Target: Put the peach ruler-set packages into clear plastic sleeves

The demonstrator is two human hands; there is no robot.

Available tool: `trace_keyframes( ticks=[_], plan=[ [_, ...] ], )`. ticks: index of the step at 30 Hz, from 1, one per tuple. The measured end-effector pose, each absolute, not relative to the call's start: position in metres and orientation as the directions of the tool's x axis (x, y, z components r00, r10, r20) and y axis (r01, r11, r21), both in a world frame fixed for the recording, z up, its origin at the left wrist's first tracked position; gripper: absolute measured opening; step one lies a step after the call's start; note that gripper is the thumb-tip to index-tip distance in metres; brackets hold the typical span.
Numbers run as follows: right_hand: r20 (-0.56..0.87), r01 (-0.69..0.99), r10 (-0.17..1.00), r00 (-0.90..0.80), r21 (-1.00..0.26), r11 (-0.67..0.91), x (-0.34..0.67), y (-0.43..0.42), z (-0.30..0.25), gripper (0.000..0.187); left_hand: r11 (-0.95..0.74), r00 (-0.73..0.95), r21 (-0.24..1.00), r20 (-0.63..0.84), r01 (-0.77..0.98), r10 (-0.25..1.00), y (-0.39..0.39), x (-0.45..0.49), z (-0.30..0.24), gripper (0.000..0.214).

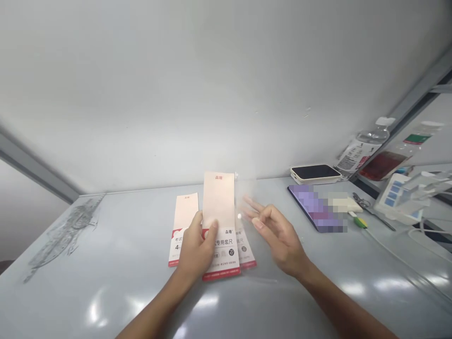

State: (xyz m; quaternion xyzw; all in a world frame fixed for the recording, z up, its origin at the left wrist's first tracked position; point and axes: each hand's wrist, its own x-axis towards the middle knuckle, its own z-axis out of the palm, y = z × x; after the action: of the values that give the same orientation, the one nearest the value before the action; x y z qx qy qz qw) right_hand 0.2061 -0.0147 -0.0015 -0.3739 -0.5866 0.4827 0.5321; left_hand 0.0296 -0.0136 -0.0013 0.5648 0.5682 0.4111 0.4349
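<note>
My left hand grips a pink, white and red printed card, thumb across its front. Right of the card stretches a clear plastic pouch with a white snap button; I cannot tell whether the card is inside it. My right hand has the pouch between its thumb, in front, and fingertips showing hazily through the plastic behind. Another similar card lies on the table to the left, partly covered by my left hand. A further card shows beneath the held one at its right.
A pile of clear, marked plastic sheets or rulers lies at left. On the right are a purple phone, a phone in a pale case, a white cable, a power strip and drink bottles. A white wall panel stands behind.
</note>
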Motion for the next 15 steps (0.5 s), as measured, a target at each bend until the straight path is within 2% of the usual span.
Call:
trace_keyframes(
  ticks=[3,6,11,12,15],
  plan=[
    [0.177,-0.351,0.961,-0.212,-0.931,0.095,0.208,-0.011,0.002,0.018,0.043,0.022,0.975,-0.049,0.218,0.999,-0.011,0.029,-0.001,0.036],
    [0.138,-0.505,0.959,-0.248,-0.863,-0.006,0.207,-0.008,0.002,0.018,0.027,0.013,0.986,-0.03,0.164,0.999,-0.01,0.03,-0.004,0.035],
    [0.087,-0.584,0.957,-0.276,-0.806,-0.095,0.201,-0.007,-0.001,0.014,-0.013,-0.017,0.996,0.014,0.087,1.0,-0.009,0.034,-0.01,0.033],
    [0.075,-0.579,0.956,-0.285,-0.808,-0.109,0.2,-0.007,-0.002,0.018,-0.004,-0.005,0.998,0.005,0.066,1.0,-0.009,0.035,-0.011,0.034],
    [0.046,-0.548,0.953,-0.298,-0.826,-0.132,0.198,-0.006,-0.005,0.046,0.05,0.032,0.998,-0.051,0.025,0.998,-0.012,0.038,-0.01,0.036]
  ],
)
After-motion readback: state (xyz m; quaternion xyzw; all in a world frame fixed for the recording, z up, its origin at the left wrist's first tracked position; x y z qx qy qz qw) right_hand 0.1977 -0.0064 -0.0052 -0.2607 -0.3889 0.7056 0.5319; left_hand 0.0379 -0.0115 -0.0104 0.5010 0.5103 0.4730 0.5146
